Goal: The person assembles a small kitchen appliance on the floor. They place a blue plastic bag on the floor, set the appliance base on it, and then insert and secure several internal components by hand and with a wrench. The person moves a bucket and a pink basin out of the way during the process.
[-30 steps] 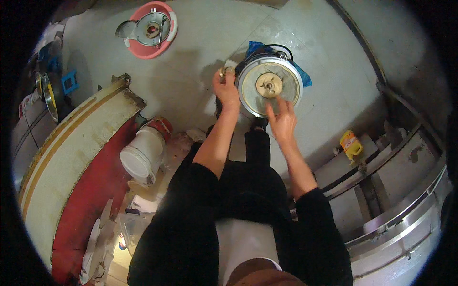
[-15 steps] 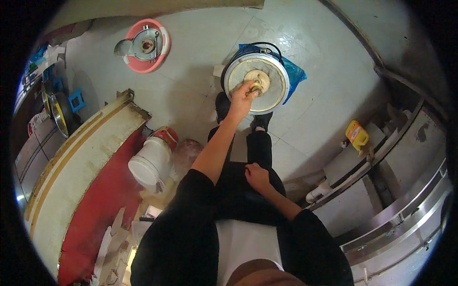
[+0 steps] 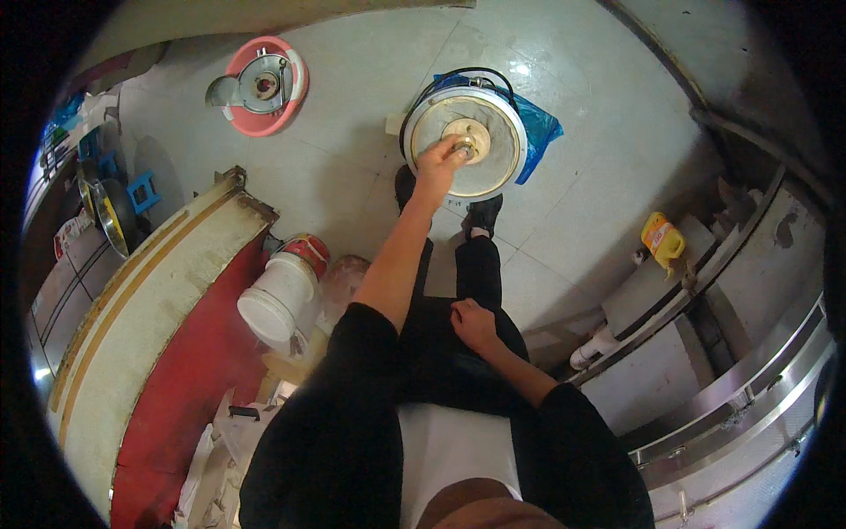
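Observation:
A round metal drum-like part (image 3: 465,141) with a cream disc and a brass hub stands on the tiled floor, a black cable looped round its far rim and a blue bag (image 3: 539,132) under it. My left hand (image 3: 439,163) reaches down to the hub, fingers closed around it. My right hand (image 3: 474,324) rests fisted on my right thigh and holds nothing I can see. My black shoes stand just below the drum.
A pink basin (image 3: 264,86) with metal parts lies at the far left. A white bucket (image 3: 273,300) leans by a curved red and cream panel (image 3: 150,335). A yellow bottle (image 3: 663,238) sits on steel framework (image 3: 731,353) at the right.
Both hands were at the drum's rim a second ago. My right hand has since drawn back to my thigh, while my left hand went to the centre hub and stays there.

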`<state>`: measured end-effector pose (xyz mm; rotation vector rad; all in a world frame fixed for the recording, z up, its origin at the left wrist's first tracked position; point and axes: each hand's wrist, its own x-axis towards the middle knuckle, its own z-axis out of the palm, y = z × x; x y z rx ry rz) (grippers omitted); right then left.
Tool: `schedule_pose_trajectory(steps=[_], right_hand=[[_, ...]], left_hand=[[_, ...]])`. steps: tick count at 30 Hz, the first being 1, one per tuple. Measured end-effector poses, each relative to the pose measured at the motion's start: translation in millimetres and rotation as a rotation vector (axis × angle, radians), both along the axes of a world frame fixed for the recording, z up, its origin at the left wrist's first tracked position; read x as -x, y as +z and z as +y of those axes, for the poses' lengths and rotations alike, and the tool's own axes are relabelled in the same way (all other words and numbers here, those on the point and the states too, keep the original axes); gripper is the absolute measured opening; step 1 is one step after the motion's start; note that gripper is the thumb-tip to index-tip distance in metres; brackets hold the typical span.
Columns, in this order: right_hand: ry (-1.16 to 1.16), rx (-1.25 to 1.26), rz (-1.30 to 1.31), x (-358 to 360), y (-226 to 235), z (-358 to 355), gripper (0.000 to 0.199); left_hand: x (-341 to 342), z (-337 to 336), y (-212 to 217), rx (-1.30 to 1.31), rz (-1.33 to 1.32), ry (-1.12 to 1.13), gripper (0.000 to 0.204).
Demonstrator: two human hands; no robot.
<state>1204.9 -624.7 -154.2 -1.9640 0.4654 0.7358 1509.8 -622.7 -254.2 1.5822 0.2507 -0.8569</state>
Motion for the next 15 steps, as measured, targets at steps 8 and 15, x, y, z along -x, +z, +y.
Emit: schedule_pose_trajectory(steps=[8,15], right_hand=[[-0.014,0.004,0.01,1.8,-0.9,0.3,0.018],[-0.013,-0.001,0.034,6.4,-6.1,2.6,0.019]], left_hand=[[-6.2,-7.7,-2.9,-0.161,-0.052,0.003,0.03],[0.2,-15.1,6.2,-0.317,-0.261,0.067,0.034]])
